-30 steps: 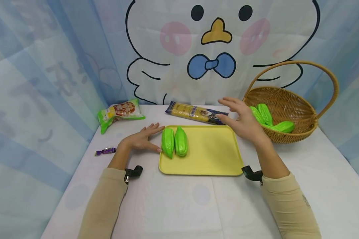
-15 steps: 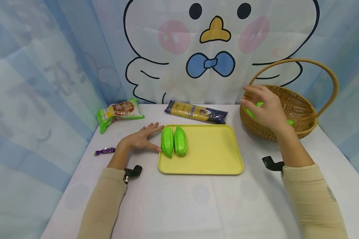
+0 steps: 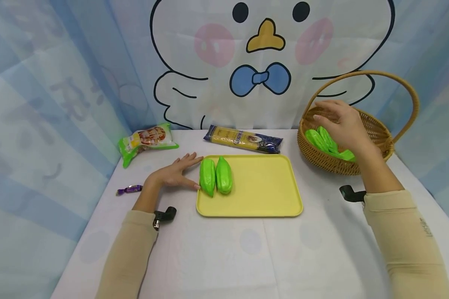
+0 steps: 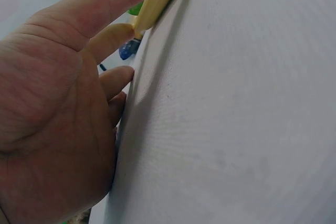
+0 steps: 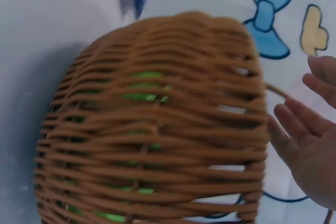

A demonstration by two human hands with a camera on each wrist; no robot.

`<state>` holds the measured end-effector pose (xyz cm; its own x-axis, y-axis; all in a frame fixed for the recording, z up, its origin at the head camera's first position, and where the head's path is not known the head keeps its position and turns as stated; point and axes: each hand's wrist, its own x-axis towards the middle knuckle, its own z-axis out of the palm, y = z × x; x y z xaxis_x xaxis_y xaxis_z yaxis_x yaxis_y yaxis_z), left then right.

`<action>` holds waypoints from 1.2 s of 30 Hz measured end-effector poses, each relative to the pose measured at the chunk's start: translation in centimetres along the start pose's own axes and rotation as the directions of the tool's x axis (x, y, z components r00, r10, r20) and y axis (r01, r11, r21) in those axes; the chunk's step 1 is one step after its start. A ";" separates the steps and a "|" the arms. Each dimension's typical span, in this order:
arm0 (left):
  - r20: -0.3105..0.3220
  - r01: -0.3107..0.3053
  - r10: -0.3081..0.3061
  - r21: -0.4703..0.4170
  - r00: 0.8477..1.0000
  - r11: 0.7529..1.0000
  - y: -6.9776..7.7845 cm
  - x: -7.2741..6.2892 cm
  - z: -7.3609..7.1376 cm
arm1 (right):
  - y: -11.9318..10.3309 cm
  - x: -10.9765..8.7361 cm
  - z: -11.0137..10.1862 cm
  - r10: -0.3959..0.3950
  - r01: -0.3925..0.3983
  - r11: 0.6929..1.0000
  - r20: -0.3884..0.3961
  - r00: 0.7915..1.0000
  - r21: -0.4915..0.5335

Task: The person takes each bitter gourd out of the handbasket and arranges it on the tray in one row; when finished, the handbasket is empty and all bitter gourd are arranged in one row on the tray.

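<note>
On the left side of the yellow tray (image 3: 263, 187) lie two glossy green ridged toy fruits, one (image 3: 207, 177) by the rim and another (image 3: 224, 176) beside it. My left hand (image 3: 173, 172) rests at the tray's left edge, fingers spread and thumb by the rim; in the left wrist view its palm (image 4: 47, 103) holds nothing. Over the wicker basket (image 3: 327, 163) hovers my right hand (image 3: 347, 125), fingers loosely extended, apart from the green toy fruits (image 3: 317, 140) inside, which it partly hides. The basket's woven side (image 5: 157, 129) fills much of the right wrist view.
Behind the tray lies a yellow and blue packet (image 3: 243, 139). A green snack bag (image 3: 148, 141) sits at the back left, and a purple wrapped candy (image 3: 129, 189) left of my left wrist. The basket's tall handle (image 3: 408, 89) arches above it. A printed curtain (image 3: 217, 95) stands behind.
My right hand has moved right, from above the tray's back right corner to over the basket. My left hand stays by the tray, and the toy fruits on it have not moved.
</note>
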<state>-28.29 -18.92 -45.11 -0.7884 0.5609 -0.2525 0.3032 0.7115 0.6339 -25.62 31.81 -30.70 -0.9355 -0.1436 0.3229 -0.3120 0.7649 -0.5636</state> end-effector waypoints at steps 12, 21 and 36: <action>-0.004 0.004 -0.004 -0.007 1.000 1.000 0.1 -0.1 0.0 | 3.3 1.9 -0.2 0.079 -0.072 0.996 0.120 0.990 -0.062; -0.002 0.003 -0.003 0.001 1.000 1.000 0.3 -0.1 0.0 | 5.3 2.9 0.2 0.212 -0.199 0.977 0.244 0.947 -0.077; -0.001 -0.002 0.002 0.011 1.000 1.000 0.4 0.0 0.0 | 7.2 3.1 2.0 0.278 -0.259 0.961 0.322 0.905 -0.103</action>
<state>-28.18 -18.64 -44.90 -0.7881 0.5621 -0.2509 0.3103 0.7148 0.6267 -31.11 35.60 -35.23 -0.9867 -0.1199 -0.1096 -0.0408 0.8362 -0.5469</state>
